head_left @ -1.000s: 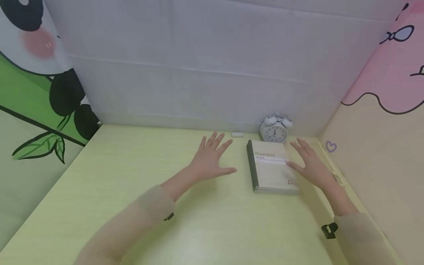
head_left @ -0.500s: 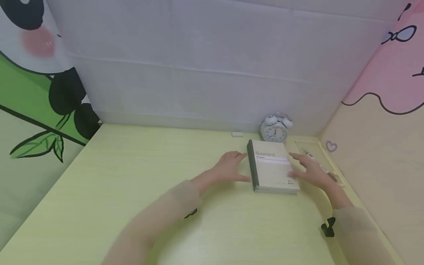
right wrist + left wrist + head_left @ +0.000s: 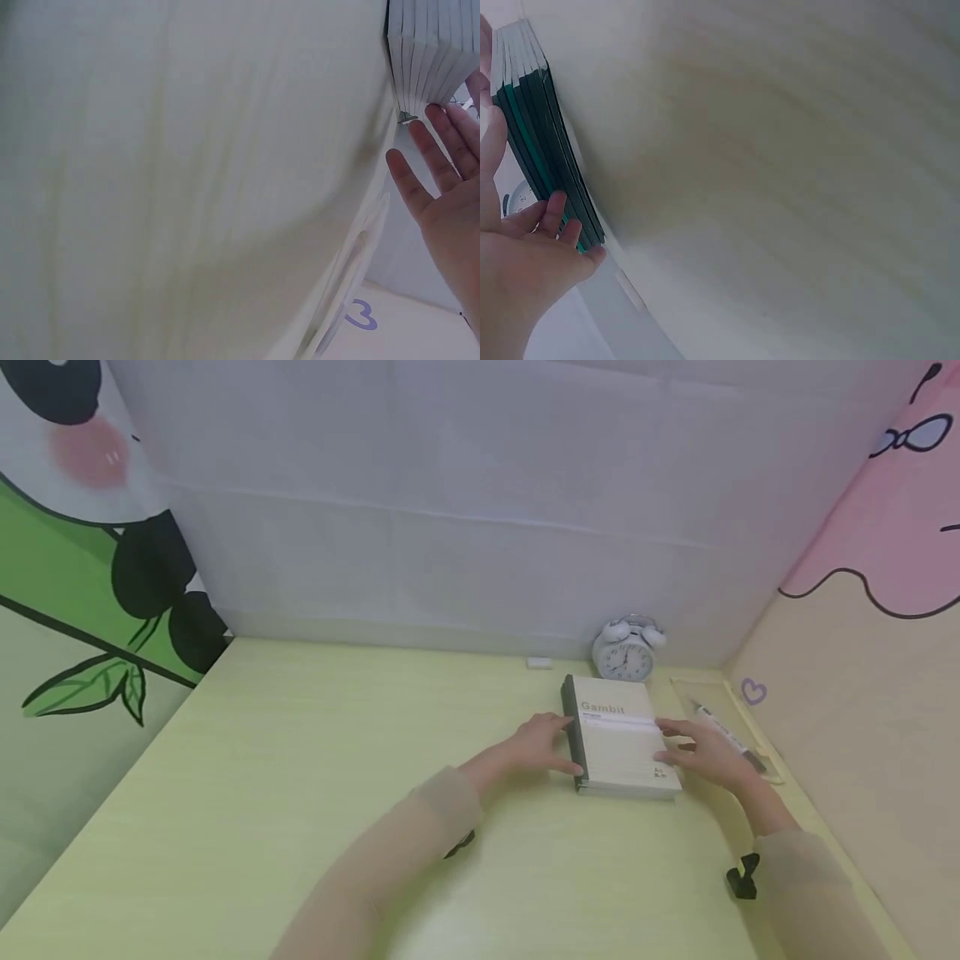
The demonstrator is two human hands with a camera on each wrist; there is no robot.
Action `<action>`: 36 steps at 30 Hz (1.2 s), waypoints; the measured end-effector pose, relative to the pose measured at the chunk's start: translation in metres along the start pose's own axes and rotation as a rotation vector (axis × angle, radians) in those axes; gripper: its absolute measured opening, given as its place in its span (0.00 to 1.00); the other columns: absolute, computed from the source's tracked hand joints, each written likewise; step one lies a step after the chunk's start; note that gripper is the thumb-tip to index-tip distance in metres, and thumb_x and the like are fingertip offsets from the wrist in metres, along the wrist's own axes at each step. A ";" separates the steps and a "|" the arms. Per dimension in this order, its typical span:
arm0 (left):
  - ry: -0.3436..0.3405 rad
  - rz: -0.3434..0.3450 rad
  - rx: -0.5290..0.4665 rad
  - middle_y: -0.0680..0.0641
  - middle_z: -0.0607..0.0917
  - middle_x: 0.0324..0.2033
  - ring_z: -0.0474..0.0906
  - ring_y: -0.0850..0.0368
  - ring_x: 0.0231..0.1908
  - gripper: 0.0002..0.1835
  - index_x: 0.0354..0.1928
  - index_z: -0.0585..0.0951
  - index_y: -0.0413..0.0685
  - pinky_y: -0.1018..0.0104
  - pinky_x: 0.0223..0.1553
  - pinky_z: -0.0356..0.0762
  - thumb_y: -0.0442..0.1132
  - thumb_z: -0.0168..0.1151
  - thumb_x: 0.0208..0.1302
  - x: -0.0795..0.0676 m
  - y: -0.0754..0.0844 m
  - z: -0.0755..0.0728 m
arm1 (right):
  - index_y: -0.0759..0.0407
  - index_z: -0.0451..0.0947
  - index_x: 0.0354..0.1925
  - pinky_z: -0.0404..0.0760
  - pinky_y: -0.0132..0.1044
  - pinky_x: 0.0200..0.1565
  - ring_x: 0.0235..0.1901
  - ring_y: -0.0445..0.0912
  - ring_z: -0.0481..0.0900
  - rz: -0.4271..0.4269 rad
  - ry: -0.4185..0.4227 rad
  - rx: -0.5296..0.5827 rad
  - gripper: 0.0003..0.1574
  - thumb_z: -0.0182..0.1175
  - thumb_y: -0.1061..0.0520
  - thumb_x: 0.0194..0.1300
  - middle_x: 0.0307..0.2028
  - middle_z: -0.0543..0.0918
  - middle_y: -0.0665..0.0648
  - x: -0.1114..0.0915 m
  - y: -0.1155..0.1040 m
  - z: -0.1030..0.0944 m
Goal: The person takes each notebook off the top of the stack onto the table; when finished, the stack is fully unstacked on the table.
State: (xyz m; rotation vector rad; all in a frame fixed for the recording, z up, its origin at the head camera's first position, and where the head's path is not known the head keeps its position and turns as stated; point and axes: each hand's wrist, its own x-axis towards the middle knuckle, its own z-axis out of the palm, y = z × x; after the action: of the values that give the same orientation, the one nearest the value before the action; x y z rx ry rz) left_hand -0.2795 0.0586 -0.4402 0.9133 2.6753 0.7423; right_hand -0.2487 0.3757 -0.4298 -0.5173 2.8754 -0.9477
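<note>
A stack of several notebooks [image 3: 618, 747], the top one with a cream cover reading "Gambit", lies on the table. My left hand [image 3: 534, 746] touches its dark spine side with the fingertips and thumb spread along it. In the left wrist view the green and black notebook spines [image 3: 544, 127] show beside the left hand [image 3: 517, 262]. On the opposite side my right hand [image 3: 707, 755] has its fingertips at the page edges. The right wrist view shows white page edges [image 3: 427, 52] above the nearly straight fingers of the right hand [image 3: 457, 210]; firm contact is hard to tell.
A white twin-bell alarm clock [image 3: 626, 652] stands just behind the stack. A small white block [image 3: 539, 663] lies near the back wall. Right of the right hand, a white pen or marker [image 3: 727, 737] lies in a shallow tray [image 3: 686, 687] by the side wall.
My left hand has moved right from open table to the stack's spine. The right hand has lowered and drawn in to its other side, uncovering the pen. The stack has stayed about in place.
</note>
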 end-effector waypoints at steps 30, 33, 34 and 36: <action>0.142 -0.044 -0.427 0.51 0.78 0.54 0.70 0.55 0.57 0.46 0.70 0.60 0.46 0.61 0.61 0.66 0.43 0.73 0.50 -0.001 0.020 -0.016 | 0.66 0.69 0.62 0.75 0.26 0.47 0.34 0.40 0.84 0.100 0.104 0.282 0.31 0.60 0.53 0.65 0.44 0.84 0.52 -0.009 -0.021 -0.021; 0.168 -0.027 -0.449 0.50 0.76 0.55 0.68 0.54 0.58 0.46 0.71 0.58 0.49 0.57 0.62 0.65 0.41 0.72 0.51 -0.003 0.020 -0.026 | 0.62 0.68 0.63 0.72 0.45 0.56 0.34 0.39 0.84 0.115 0.128 0.307 0.33 0.61 0.50 0.64 0.39 0.84 0.41 -0.006 -0.031 -0.027; 0.174 -0.018 -0.447 0.50 0.76 0.56 0.68 0.53 0.59 0.47 0.71 0.58 0.51 0.56 0.63 0.64 0.41 0.72 0.51 -0.004 0.020 -0.029 | 0.61 0.68 0.63 0.70 0.51 0.57 0.34 0.39 0.83 0.122 0.133 0.301 0.33 0.61 0.49 0.64 0.38 0.84 0.39 -0.006 -0.035 -0.029; 0.187 0.008 -0.438 0.48 0.74 0.57 0.66 0.52 0.61 0.46 0.72 0.57 0.53 0.52 0.65 0.61 0.41 0.71 0.53 -0.007 0.020 -0.035 | 0.58 0.69 0.64 0.66 0.61 0.57 0.34 0.38 0.83 0.129 0.148 0.284 0.34 0.61 0.47 0.64 0.38 0.84 0.40 -0.004 -0.041 -0.031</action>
State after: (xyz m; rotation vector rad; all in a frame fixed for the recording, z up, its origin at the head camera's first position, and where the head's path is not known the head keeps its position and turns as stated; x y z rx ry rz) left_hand -0.2764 0.0542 -0.3994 0.7693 2.4951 1.4039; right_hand -0.2382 0.3635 -0.3802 -0.2440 2.7839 -1.3933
